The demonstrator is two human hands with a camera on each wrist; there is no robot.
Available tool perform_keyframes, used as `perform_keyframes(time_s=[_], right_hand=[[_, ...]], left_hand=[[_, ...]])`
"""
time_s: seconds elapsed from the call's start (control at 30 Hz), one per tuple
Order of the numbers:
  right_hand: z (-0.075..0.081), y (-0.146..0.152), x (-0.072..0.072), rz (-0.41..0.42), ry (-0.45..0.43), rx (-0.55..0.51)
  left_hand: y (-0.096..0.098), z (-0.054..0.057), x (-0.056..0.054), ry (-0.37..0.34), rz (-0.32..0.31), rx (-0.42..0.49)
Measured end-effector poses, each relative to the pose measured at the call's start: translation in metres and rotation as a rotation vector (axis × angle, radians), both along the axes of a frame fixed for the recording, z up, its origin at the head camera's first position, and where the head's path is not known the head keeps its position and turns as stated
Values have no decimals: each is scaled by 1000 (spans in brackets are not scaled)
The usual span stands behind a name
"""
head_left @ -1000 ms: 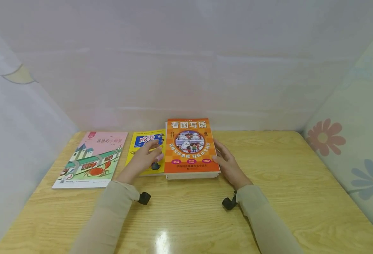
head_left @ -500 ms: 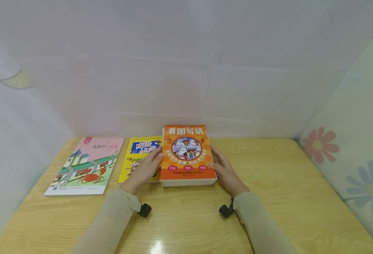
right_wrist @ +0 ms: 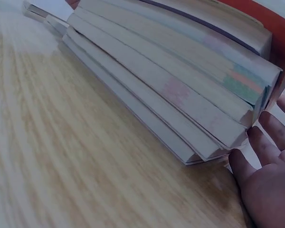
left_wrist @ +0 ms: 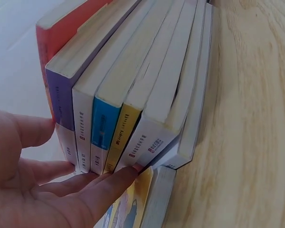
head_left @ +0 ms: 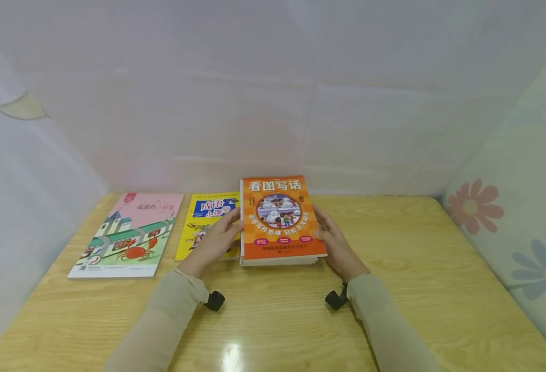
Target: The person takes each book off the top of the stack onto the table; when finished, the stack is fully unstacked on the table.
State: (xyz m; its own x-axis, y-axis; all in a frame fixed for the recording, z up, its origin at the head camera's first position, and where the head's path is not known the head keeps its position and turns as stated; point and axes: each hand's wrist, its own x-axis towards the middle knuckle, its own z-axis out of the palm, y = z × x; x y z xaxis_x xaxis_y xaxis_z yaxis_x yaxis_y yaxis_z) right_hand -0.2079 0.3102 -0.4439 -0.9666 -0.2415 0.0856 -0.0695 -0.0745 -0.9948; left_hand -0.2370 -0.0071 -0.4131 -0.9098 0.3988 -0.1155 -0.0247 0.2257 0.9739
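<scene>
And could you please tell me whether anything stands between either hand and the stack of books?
Nothing visible does: the left hand touches the stack of books along its spine side, and the right hand touches the opposite side.

1 book (head_left: 207, 221) on table (head_left: 273, 320), left of book stack (head_left: 277, 219), another book (head_left: 126, 235) farther left

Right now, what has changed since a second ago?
The left hand has moved rightward from over the yellow book and now touches the left side of the book stack. The right hand stays at the stack's right side; the yellow book and pink book lie unmoved.
</scene>
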Motion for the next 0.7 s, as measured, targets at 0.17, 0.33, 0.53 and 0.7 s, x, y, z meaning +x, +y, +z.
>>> perform_keyframes(time_s=[0.17,0.33,0.53,0.7], right_hand=[[2,5,-1,16,-66,-33],[10,10,-1,31,-138,-38],[36,8,4,-72,-247,44],[50,6,4,-163,-272,142]], left_hand=[[0,0,0,8,-23,37],[-1,2,0,-2,-20,32],[-1,2,1,-62,15,55],[-2,2,0,-97,32,87]])
